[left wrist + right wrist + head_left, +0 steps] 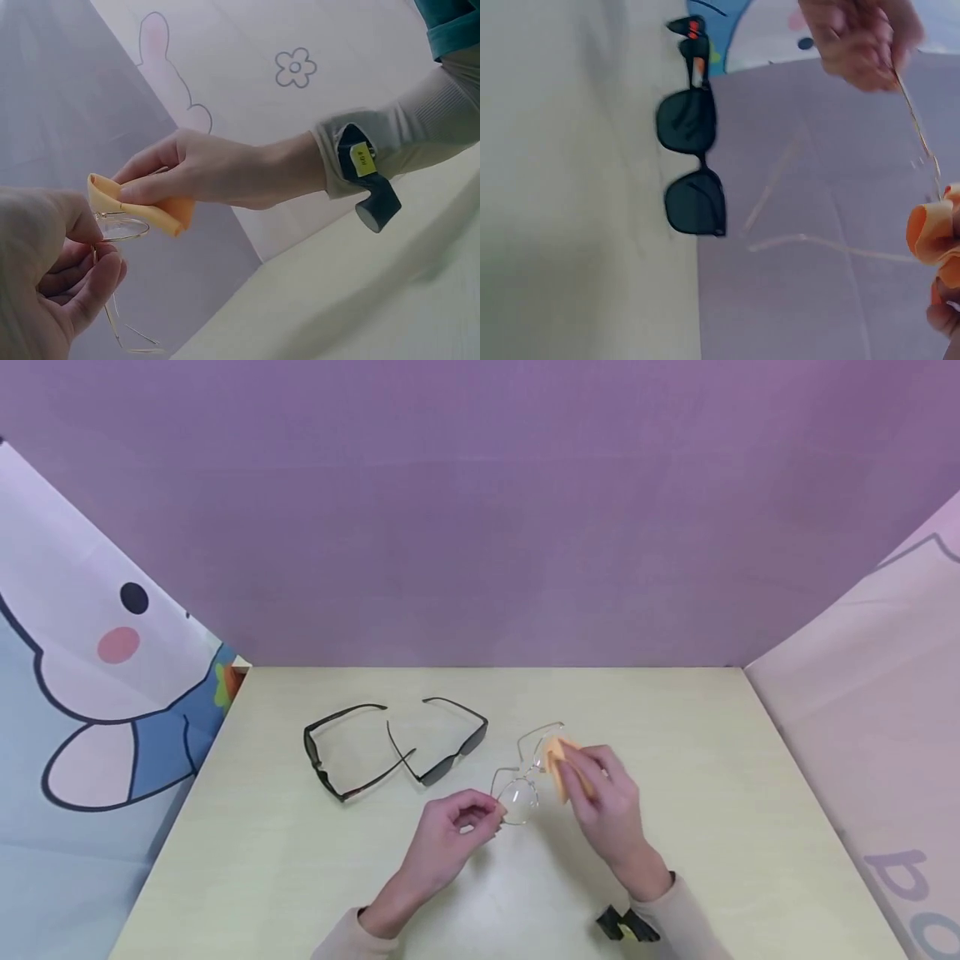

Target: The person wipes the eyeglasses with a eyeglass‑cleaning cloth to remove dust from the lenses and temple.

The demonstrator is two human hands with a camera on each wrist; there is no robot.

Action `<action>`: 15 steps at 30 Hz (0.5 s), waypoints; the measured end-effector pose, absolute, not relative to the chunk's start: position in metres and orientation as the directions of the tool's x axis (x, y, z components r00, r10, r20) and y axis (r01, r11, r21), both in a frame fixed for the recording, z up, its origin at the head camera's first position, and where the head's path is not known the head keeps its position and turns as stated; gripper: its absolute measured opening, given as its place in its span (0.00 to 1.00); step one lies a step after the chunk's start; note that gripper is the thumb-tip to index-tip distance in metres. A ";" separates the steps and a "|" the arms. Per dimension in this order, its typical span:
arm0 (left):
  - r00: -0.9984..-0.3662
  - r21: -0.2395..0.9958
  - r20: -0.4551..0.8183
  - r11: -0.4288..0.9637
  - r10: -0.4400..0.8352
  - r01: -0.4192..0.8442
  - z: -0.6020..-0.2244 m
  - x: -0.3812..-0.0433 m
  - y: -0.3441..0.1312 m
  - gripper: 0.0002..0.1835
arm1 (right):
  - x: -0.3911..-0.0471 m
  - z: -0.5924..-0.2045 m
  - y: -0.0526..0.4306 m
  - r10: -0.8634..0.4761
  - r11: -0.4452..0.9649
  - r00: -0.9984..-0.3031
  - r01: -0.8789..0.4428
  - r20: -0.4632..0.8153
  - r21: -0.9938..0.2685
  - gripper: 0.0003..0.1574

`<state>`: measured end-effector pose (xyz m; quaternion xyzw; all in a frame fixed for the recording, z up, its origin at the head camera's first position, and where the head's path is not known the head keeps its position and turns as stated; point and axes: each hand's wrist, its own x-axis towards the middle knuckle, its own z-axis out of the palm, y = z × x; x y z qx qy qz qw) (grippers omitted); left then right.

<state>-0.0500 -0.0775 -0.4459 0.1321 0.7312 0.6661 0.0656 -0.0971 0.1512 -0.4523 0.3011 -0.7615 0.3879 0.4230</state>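
Thin gold-rimmed glasses [519, 802] are held up over the table, temples pointing away. My left hand [454, 837] pinches them at the hinge end of one lens, between thumb and fingers. Folded in my right hand [611, 810] is an orange cloth [557, 758], pinched around the other lens, which it partly covers. In the left wrist view the cloth [139, 206] wraps the far side of the frame, and the near rim [127, 231] shows beside my left fingertips. The right wrist view has the cloth [930, 232] at its right edge.
Black-framed glasses [322, 774] and dark sunglasses [438, 768] lie unfolded on the table [247, 860], left of my hands, with their temples overlapping. A purple fabric wall [480, 527] rises behind the table. Printed cloth panels [97, 735] stand at both sides. A black wrist-camera mount [628, 925] sits by my right sleeve.
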 end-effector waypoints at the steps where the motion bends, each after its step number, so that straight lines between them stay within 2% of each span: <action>1: -0.957 0.991 0.079 0.078 0.280 0.105 -0.446 -0.050 -0.078 0.05 | -0.098 -0.451 0.153 -0.104 0.529 -0.488 -0.765 0.867 -0.367 0.21; 5: -0.957 0.992 0.078 0.072 0.279 0.102 -0.446 -0.049 -0.078 0.05 | -0.097 -0.452 0.156 -0.063 0.546 -0.538 -0.724 0.841 -0.422 0.22; 7: -0.958 0.993 0.077 0.063 0.277 0.098 -0.447 -0.049 -0.078 0.05 | -0.095 -0.453 0.153 -0.102 0.519 -0.516 -0.757 0.851 -0.397 0.21; 12: -0.960 0.995 0.071 0.045 0.272 0.087 -0.446 -0.049 -0.078 0.05 | -0.090 -0.456 0.146 -0.224 0.429 -0.408 -0.857 0.885 -0.286 0.19; 15: -0.960 0.995 0.073 0.043 0.272 0.087 -0.446 -0.049 -0.078 0.05 | -0.093 -0.455 0.150 -0.184 0.454 -0.423 -0.837 0.887 -0.306 0.20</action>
